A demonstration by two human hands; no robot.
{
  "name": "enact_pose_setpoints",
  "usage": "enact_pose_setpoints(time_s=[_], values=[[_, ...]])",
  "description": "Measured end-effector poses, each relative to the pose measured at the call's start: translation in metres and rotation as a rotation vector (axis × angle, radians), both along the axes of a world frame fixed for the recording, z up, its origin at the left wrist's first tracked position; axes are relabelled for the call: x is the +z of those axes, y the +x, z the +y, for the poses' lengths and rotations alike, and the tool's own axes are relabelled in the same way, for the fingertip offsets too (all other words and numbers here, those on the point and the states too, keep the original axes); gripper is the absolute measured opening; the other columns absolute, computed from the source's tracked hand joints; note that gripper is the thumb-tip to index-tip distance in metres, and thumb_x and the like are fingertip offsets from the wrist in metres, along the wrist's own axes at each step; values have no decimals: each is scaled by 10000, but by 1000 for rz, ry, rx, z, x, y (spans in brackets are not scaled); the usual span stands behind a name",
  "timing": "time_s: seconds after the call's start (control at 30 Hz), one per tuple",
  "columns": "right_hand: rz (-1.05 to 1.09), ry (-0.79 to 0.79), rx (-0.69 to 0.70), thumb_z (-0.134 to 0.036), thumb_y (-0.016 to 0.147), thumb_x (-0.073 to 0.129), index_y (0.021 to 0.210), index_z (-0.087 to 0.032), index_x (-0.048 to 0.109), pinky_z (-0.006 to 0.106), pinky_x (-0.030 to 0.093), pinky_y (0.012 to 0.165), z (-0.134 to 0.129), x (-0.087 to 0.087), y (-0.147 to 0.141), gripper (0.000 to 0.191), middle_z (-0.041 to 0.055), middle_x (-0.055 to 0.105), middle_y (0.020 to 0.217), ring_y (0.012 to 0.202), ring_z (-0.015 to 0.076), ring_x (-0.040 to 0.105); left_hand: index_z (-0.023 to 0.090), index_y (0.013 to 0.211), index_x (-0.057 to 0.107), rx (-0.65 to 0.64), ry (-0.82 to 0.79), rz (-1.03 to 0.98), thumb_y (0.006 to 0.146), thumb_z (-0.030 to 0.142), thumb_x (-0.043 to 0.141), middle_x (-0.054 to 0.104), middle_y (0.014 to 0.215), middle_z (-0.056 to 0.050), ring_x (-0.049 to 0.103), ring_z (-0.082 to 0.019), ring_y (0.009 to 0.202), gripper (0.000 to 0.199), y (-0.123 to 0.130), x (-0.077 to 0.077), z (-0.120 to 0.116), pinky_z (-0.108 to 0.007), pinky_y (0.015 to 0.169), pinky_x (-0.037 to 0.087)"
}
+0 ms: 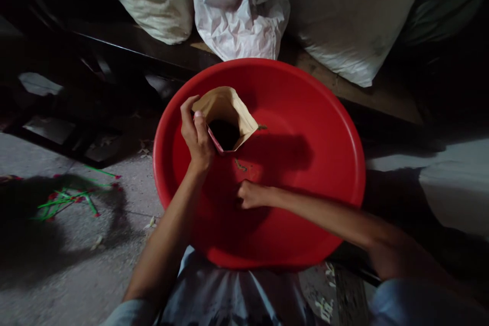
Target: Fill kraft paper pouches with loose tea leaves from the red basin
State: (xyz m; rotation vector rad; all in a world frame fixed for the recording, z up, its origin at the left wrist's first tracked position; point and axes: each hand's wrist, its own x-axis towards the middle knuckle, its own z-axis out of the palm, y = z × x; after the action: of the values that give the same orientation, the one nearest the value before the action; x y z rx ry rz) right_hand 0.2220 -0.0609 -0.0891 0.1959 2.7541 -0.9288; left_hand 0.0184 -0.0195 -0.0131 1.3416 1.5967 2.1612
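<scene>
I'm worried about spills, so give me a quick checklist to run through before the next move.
1. Left hand gripping the bag: ok, at its left side.
2. Bag's mouth open: ok.
3. Bag within the red basin's outline, as seen from above: ok.
4. Bag's contents identified: cannot tell, too dark inside.
5. Right hand free: cannot tell, fingers curled.
6. Basin floor bare: not ok, small greenish bits show.
</scene>
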Motion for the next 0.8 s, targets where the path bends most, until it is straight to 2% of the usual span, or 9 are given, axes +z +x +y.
enact_pose_setpoints(time_s=[0.07,0.17,0.23,0.3,0.37,0.47,0.8], values=[[250,-24,-149,-81,862,692,850,-131,765,225,543,698,1,34,2,89,43,777,812,703,125,685,237,1297,604,-4,-5,4,1099,563,407,673,1252,-75,635,-242,1189,429,0,0,0,-446,1107,462],[691,-21,-404,-75,857,680,868,-167,771,211,570,753,8,98,-2,129,30,803,891,774,123,738,206,1305,605,-15,-10,19,1108,541,408,678,1262,-98,627,-237,1200,436,1,2,-1,-412,1095,461],[799,62,-527,-91,870,682,868,-189,773,228,589,784,18,135,-10,134,20,806,898,802,133,751,195,1313,605,-16,-17,42,1112,531,404,669,1300,-111,625,-239,1205,440,2,3,-2,-401,1071,472],[832,127,-652,-116,872,694,868,-201,780,252,602,798,31,160,-20,121,17,807,902,812,146,753,224,1304,614,-13,-28,45,1107,540,414,665,1312,-102,633,-241,1201,422,4,3,-3,-395,1063,475],[832,141,-777,-125,862,702,878,-196,789,254,607,764,44,173,-29,113,19,805,907,786,148,744,268,1280,626,-12,-37,33,1095,563,431,672,1286,-82,644,-247,1191,399,4,4,-4,-399,1076,468],[805,121,-874,-115,855,700,900,-181,800,230,598,698,59,181,-41,128,21,797,916,747,135,724,278,1262,628,7,-42,44,1079,603,436,681,1236,-67,645,-261,1178,420,4,4,-4,-426,1075,474],[724,202,-796,-117,897,691,924,-179,818,306,608,871,78,195,-53,144,26,804,951,875,177,745,230,1296,605,4,-20,67,1093,553,429,676,1265,-86,639,-253,1158,421,1,4,-4,-449,1021,497]])
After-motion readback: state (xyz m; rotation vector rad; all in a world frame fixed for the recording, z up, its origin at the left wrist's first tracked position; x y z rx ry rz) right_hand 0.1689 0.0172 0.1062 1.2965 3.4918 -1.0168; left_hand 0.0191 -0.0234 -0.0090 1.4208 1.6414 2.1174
